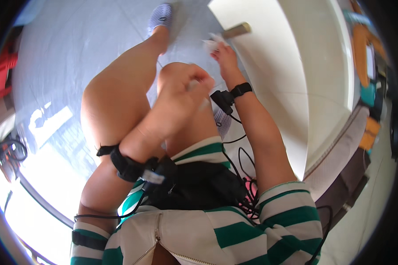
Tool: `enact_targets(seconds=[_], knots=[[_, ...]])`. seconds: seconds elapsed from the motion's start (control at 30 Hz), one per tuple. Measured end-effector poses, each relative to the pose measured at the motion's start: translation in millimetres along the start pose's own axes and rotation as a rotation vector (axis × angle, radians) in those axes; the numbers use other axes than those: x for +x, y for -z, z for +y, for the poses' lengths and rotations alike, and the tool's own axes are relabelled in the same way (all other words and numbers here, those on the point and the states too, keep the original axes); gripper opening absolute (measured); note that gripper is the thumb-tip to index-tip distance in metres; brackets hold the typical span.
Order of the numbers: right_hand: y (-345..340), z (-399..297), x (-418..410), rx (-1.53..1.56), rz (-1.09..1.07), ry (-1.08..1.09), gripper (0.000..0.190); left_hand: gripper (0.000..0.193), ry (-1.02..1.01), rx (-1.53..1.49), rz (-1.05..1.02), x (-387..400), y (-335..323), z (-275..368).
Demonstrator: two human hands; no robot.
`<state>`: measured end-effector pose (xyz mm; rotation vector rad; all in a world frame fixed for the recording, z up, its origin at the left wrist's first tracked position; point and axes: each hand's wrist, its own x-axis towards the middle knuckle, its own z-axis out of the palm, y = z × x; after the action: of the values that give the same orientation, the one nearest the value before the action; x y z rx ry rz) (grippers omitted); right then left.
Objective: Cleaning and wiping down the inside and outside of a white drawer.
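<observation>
My right hand [226, 59] pinches a crumpled piece of thin white material [214, 43], perhaps tissue, blurred by motion. Just beyond those fingertips, a short brass-coloured cylindrical fitting [237, 30] stands out from a large white panel [272, 43]. Whether the white piece touches the fitting cannot be told. In front of my right knee, my left hand [182, 92] is raised with its fingers curled toward the thumb. Something pale shows blurred between them, and I cannot make out whether it is held. Black straps with small devices circle both wrists.
Black cables [247, 195] run from the wrist devices and lie tangled beside my lap. Grey tiled floor [69, 49] spreads ahead, with a red object [3, 76] at the far left. Past the panel, a brown-grey cushioned edge [341, 142] and several orange and teal items line the right.
</observation>
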<state>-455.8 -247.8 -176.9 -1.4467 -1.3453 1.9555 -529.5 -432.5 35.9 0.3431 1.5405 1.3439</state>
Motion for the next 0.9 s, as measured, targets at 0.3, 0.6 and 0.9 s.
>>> enact_targets(seconds=[0.3, 0.6, 0.9], knots=[[-9, -87, -182, -0.189, -0.309, 0.645, 0.033, 0.031, 0.087, -0.21, -0.046, -12, 0, 8], [50, -84, -209, -0.235, 0.064, 0.725, 0.039, 0.018, 0.064, -0.061, -0.087, -13, -31, 9], [102, -58, -203, -0.577, 0.06, 0.753, 0.047, 0.025, 0.171, 0.399, -0.232, -7, -78, 25]])
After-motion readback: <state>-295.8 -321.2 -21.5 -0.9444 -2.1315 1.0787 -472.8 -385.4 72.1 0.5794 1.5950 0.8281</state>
